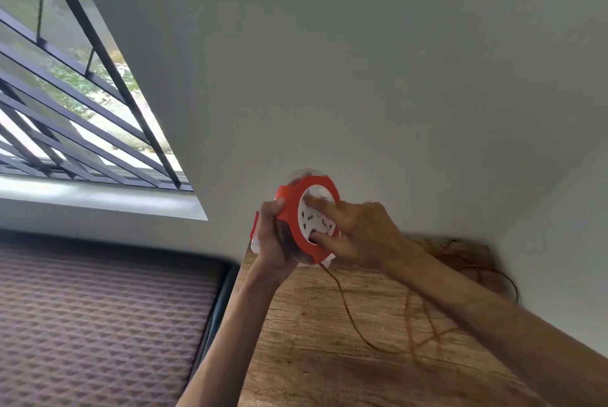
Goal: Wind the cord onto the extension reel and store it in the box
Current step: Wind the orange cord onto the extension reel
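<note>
A round extension reel (291, 196) with an orange rim and a white socket face is held up above the wooden table (312, 341). My left hand (273, 239) grips its rim and back from the left. My right hand (355, 229) rests on the socket face, with a finger pushed into a hole near the lower edge. An orange cord (348, 311) hangs from the bottom of the reel and lies in loose loops on the table toward the right wall. No box is in view.
A brown quilted mattress (98, 318) lies left of the table. A window with dark metal bars (82, 104) fills the upper left. White walls close in behind and to the right of the table.
</note>
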The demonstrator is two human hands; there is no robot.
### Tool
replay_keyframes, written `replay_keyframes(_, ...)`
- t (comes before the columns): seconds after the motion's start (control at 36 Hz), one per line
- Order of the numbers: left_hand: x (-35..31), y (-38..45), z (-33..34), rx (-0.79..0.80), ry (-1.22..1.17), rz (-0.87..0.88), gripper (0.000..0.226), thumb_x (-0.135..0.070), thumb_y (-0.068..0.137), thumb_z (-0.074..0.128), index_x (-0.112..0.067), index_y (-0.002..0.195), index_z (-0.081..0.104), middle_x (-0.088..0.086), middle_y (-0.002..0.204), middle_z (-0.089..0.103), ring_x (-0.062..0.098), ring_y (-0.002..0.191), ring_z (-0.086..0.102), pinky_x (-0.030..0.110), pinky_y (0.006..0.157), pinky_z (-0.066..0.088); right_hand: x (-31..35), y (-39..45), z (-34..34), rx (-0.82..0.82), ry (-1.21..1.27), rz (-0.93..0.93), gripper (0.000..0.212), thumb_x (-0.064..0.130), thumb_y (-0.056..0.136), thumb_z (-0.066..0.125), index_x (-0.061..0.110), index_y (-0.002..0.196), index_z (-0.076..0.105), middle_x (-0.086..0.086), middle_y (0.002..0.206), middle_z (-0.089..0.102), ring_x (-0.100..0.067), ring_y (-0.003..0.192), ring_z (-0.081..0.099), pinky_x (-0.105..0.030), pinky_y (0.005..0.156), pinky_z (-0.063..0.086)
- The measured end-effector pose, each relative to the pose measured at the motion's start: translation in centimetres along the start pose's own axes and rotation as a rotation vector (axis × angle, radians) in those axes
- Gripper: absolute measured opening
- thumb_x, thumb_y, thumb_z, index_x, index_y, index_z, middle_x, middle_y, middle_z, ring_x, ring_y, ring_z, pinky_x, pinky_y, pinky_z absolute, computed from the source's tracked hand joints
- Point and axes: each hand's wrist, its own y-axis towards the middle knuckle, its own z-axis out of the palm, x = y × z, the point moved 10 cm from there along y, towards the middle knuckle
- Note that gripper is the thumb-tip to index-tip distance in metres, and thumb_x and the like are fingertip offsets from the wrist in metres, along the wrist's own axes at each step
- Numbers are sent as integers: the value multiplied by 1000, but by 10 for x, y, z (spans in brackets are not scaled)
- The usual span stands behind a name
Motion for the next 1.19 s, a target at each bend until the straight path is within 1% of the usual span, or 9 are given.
replay_keyframes(0.11,-5,3,8,-27,-16,64,80,-71,72,82,-14,129,81,25,127,76,42,119,70,51,96,60,-65,-33,45,-29,819,1045,60,68,98,51,14,85,73,9,61,65,-1,39,54,-11,37,40)
replay_keyframes(0.17,-12,4,4,-57,-75,109,86,-72,75,78,-12,136,76,24,130,74,41,120,70,51,94,62,-71,-48,64,49,1010,1248,62,44,109,46,7,68,73,-4,53,63,-6,29,46,-17,35,38)
replay_keyframes(0.25,-23,8,-1,-31,-59,131,84,-70,84,71,-11,145,69,24,137,71,41,125,68,54,97,61,-65,-30,26,-56,584,803,55,41,112,44,14,75,75,2,59,73,-3,42,63,-20,49,54)
replay_keyframes(0.33,-26,10,-6,-6,-19,99,81,-69,90,67,-11,146,68,23,137,73,39,126,70,51,97,62,-15,-12,-5,-112,162,213,39,53,105,51,21,125,63,2,108,78,-11,70,76,-22,57,62)
replay_keyframes(0.42,-19,9,-7,9,15,29,79,-71,89,68,-11,140,73,20,131,77,37,121,74,47,92,65,12,-8,-1,-51,12,-83,49,49,103,55,24,145,48,-4,130,63,-20,73,75,-20,54,59)
replay_keyframes(0.72,-6,3,-7,28,-56,-50,81,-70,90,69,-6,138,74,22,130,78,36,119,76,45,88,65,17,9,-12,37,-124,-189,56,54,101,57,30,151,46,-13,138,62,-27,71,75,-36,55,63)
replay_keyframes(0.89,-14,5,-9,4,-27,-6,82,-74,86,70,-11,138,76,21,131,77,36,118,76,45,88,66,18,4,-11,-34,-159,-131,53,50,100,64,27,146,51,-16,136,66,-25,63,75,-30,52,60)
replay_keyframes(1.03,-18,6,-8,-23,-2,17,81,-78,79,75,-18,133,79,19,131,78,36,118,77,45,87,66,21,-1,-6,-65,-118,-46,56,52,105,45,27,155,40,-18,126,72,-31,82,81,-36,59,66)
replay_keyframes(1.19,-20,5,-15,-32,4,37,79,-74,84,72,-16,136,77,21,132,77,38,120,75,48,90,66,14,-1,1,-65,-16,56,61,46,102,59,31,156,35,-12,128,73,-25,74,78,-35,56,65)
